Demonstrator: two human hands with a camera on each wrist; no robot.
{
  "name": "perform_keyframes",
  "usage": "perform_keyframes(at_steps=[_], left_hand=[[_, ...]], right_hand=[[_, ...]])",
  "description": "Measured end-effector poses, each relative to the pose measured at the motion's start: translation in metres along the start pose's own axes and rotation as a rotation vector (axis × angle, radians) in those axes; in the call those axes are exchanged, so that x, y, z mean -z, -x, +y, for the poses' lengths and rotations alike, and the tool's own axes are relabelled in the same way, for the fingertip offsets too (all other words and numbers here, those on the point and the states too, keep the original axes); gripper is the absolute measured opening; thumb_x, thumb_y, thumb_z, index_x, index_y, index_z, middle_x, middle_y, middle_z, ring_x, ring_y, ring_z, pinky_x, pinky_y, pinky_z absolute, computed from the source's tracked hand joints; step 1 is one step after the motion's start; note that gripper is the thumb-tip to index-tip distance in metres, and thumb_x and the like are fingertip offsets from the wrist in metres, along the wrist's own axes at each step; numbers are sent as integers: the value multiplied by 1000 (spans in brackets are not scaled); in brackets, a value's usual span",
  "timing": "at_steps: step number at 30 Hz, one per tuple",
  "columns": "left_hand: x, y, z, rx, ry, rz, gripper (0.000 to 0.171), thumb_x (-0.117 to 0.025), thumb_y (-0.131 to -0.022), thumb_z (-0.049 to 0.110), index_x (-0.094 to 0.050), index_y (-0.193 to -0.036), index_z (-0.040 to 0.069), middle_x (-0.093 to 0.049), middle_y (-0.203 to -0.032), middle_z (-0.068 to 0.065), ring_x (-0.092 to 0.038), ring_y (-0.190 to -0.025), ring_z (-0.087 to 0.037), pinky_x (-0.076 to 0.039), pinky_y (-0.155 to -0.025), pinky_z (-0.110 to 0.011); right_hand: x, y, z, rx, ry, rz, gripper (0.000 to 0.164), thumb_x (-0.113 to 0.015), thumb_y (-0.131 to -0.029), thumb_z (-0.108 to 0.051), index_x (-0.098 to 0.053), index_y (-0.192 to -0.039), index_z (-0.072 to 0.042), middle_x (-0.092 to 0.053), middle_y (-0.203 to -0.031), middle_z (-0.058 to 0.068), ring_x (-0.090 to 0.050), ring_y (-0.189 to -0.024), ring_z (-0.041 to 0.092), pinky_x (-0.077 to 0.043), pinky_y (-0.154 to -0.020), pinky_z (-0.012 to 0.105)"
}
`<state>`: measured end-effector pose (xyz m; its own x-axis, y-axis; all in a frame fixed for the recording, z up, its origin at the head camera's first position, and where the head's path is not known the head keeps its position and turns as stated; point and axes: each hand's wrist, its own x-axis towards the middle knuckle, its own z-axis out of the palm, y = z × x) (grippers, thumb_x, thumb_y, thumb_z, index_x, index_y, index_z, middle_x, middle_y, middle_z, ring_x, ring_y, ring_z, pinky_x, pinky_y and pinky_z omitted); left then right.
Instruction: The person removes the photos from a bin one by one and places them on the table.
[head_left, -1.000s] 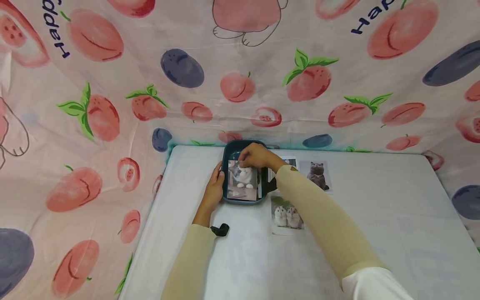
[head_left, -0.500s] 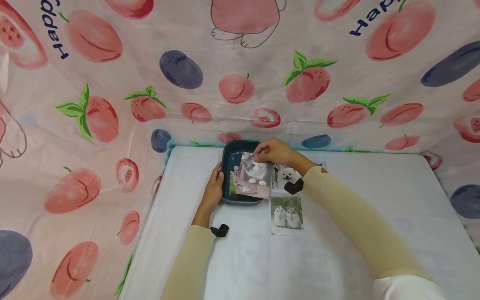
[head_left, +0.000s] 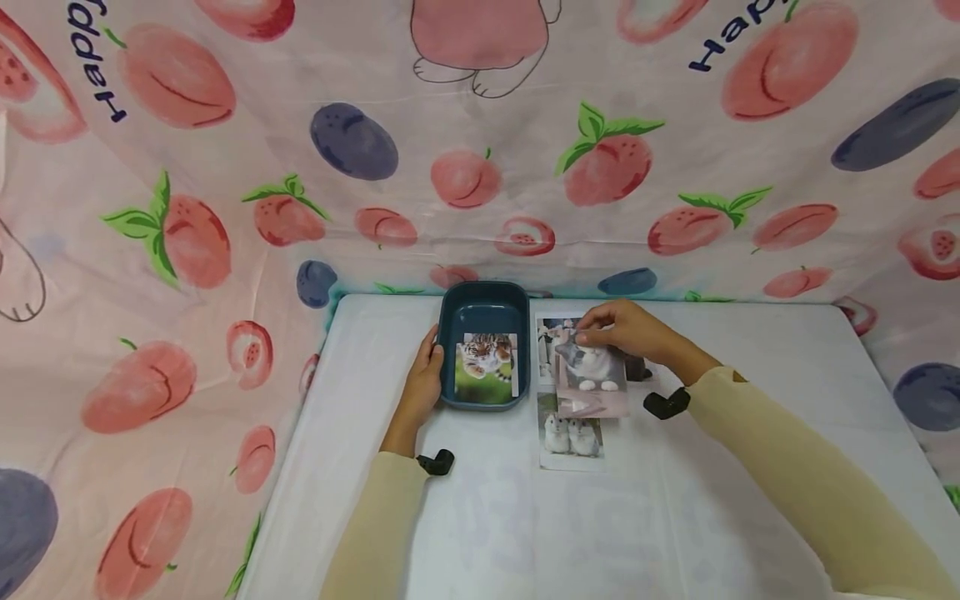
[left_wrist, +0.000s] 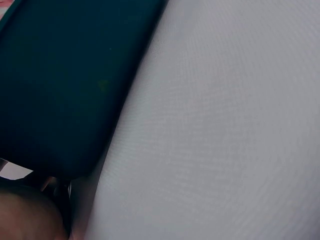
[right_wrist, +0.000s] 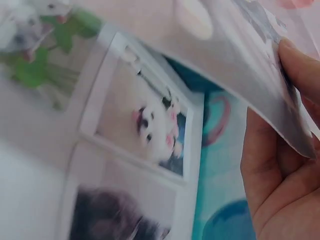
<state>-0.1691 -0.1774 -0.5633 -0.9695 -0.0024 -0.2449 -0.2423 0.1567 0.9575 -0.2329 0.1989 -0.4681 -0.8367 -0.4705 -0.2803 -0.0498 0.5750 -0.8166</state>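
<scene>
My right hand [head_left: 628,333] pinches a photo card of a grey-and-white cat [head_left: 592,379] between thumb and fingers at its top edge. The card hangs over other cards on the table. In the right wrist view, the thumb [right_wrist: 300,65] lies on the card's face, with fingers behind it. My left hand [head_left: 422,379] rests against the left outer wall of a dark teal tray [head_left: 483,292], its fingers fairly straight along the side. Inside the tray lies a tiger cub card [head_left: 486,371], with a pale card edge showing at its right.
Right of the tray, a hamster card [head_left: 570,437] lies nearest me. Behind it are a white dog card [right_wrist: 150,125] and a dark grey cat card [head_left: 637,369], both partly covered in the head view. A fruit-print cloth [head_left: 465,125] stands behind the white table [head_left: 675,500].
My right hand has lifted the grey-and-white cat card out of the tray and carried it right, uncovering the tiger cub card. The left hand has stayed at the tray's side.
</scene>
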Motion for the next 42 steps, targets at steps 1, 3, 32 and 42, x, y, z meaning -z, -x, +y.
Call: perform_keyframes(at_steps=[1, 3, 32, 42], left_hand=[[0, 0, 0, 1, 1, 0, 50, -35, -112, 42, -25, -161, 42, -22, -170, 1, -17, -158, -23, -16, -127, -52], [0, 0, 1, 5, 0, 1, 51, -35, -112, 42, -25, -161, 41, -22, -170, 1, -17, -158, -23, -16, -127, -52], [1, -1, -2, -13, 1, -10, 55, -35, -110, 48, -22, -163, 36, -22, -170, 0, -17, -158, -26, -17, -127, -54], [2, 0, 0, 4, -4, -32, 53, -33, -112, 44, -20, -163, 40, -18, -171, -1, -15, -158, -26, -15, -127, -54]], right_hand=[[2, 5, 5, -11, -7, 8, 29, -74, -94, -38, -76, -115, -16, -71, -113, 7, -60, -100, 24, -51, -82, 37], [4, 15, 13, -23, -3, 16, 29, -74, -95, -36, -76, -115, -15, -71, -110, 8, -60, -99, 23, -51, -81, 35], [-26, 73, 101, -139, 124, 181, 22, -79, -91, -35, -77, -101, -16, -70, -90, 1, -56, -85, 21, -47, -72, 32], [-34, 70, 110, -108, 154, 224, 20, -79, -91, -35, -79, -100, -17, -72, -89, 1, -56, -81, 19, -46, -69, 33]])
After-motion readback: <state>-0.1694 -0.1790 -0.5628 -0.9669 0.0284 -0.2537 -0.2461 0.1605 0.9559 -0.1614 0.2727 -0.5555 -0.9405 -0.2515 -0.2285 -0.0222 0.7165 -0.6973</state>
